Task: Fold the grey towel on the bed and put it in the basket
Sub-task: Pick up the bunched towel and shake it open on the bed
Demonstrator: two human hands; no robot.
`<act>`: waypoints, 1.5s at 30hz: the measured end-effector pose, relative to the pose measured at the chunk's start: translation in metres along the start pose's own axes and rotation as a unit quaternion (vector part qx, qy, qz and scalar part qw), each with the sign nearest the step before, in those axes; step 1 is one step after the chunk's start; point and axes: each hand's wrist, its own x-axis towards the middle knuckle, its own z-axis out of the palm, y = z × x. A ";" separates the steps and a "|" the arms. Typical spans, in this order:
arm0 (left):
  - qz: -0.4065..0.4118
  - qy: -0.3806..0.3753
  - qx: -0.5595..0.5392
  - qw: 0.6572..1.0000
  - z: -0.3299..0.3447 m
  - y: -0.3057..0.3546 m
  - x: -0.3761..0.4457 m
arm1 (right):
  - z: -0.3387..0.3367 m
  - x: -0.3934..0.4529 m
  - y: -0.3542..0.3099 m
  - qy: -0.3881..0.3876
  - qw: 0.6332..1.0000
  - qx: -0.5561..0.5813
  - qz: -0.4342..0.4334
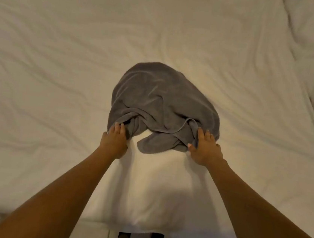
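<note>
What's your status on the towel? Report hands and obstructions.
Left hand and right hand both gripping the near edge of the grey towel. Towel bunched, not yet folded, on the white bed. Basket not in view. Nothing in the way.

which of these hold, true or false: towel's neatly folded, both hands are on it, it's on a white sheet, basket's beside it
1. The grey towel is neatly folded. False: it lies bunched and rumpled.
2. Both hands are on it. True: the left hand and the right hand are at its near edge.
3. It lies on a white sheet. True.
4. A basket stands beside it. False: no basket is in view.
</note>
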 end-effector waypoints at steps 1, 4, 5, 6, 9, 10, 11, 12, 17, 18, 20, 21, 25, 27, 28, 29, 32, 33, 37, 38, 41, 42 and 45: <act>0.004 0.015 0.015 1.000 0.001 -0.001 0.005 | 0.004 0.005 0.000 0.022 1.000 -0.006 -0.008; 0.014 0.060 0.003 0.998 0.007 -0.007 0.026 | 0.017 0.020 0.001 0.067 0.997 0.027 -0.010; 0.016 0.065 -0.004 0.998 0.010 -0.007 0.032 | 0.022 0.025 0.001 0.074 0.996 0.042 -0.007; 0.016 0.074 -0.010 0.997 0.013 -0.009 0.038 | 0.028 0.028 0.001 0.084 0.995 0.050 -0.003; 0.005 0.119 -0.037 0.992 0.016 -0.015 0.056 | 0.035 0.038 0.002 0.146 0.989 0.031 0.003; 0.001 0.134 -0.044 0.990 0.016 -0.016 0.063 | 0.037 0.041 0.003 0.168 0.986 0.019 0.000; -0.002 0.143 -0.047 0.989 0.016 -0.017 0.069 | 0.038 0.045 0.004 0.190 0.982 0.010 -0.004; -0.001 0.146 -0.046 0.988 0.016 -0.018 0.075 | 0.039 0.050 0.005 0.211 0.977 0.002 -0.010; 0.005 0.142 -0.040 0.989 0.015 -0.018 0.097 | 0.041 0.067 0.012 0.244 0.969 -0.042 -0.022; 0.006 0.146 -0.041 0.988 0.015 -0.016 0.100 | 0.040 0.070 0.013 0.249 0.967 -0.049 -0.024; 0.001 0.165 -0.032 0.986 0.014 -0.013 0.101 | 0.037 0.074 0.013 0.267 0.962 -0.049 -0.034; -0.004 0.177 -0.021 0.984 0.015 -0.012 0.099 | 0.036 0.075 0.012 0.276 0.959 -0.045 -0.043; -0.015 0.196 0.018 0.980 0.022 -0.018 0.095 | 0.033 0.068 0.005 0.311 0.948 -0.006 -0.066; -0.012 0.194 0.014 0.981 0.025 -0.022 0.095 | 0.036 0.063 0.000 0.332 0.941 0.005 -0.068; -0.007 0.198 0.002 0.980 0.025 -0.023 0.094 | 0.038 0.061 -0.003 0.344 0.936 0.007 -0.072; -0.002 0.207 -0.017 0.978 0.024 -0.022 0.093 | 0.040 0.059 -0.006 0.354 0.932 0.011 -0.075; 0.021 0.235 -0.064 0.970 0.025 -0.019 0.085 | 0.048 0.055 -0.009 0.369 0.927 0.027 -0.068; 0.033 0.239 -0.062 0.968 0.027 -0.019 0.082 | 0.050 0.054 -0.008 0.370 0.927 0.023 -0.064; 0.011 0.243 -0.087 0.966 0.032 -0.030 0.082 | 0.045 0.057 -0.001 0.340 0.939 -0.037 -0.044; 0.000 0.239 -0.096 0.966 0.032 -0.034 0.086 | 0.042 0.060 0.000 0.316 0.947 -0.040 -0.038; -0.020 0.189 -0.090 0.978 0.030 -0.045 0.096 | 0.041 0.066 0.004 0.260 0.963 -0.073 -0.009; -0.023 0.163 -0.089 0.982 0.030 -0.048 0.099 | 0.043 0.066 0.007 0.238 0.968 -0.084 0.008; -0.008 0.111 -0.053 0.992 0.033 -0.050 0.095 | 0.047 0.062 0.011 0.185 0.978 -0.084 0.048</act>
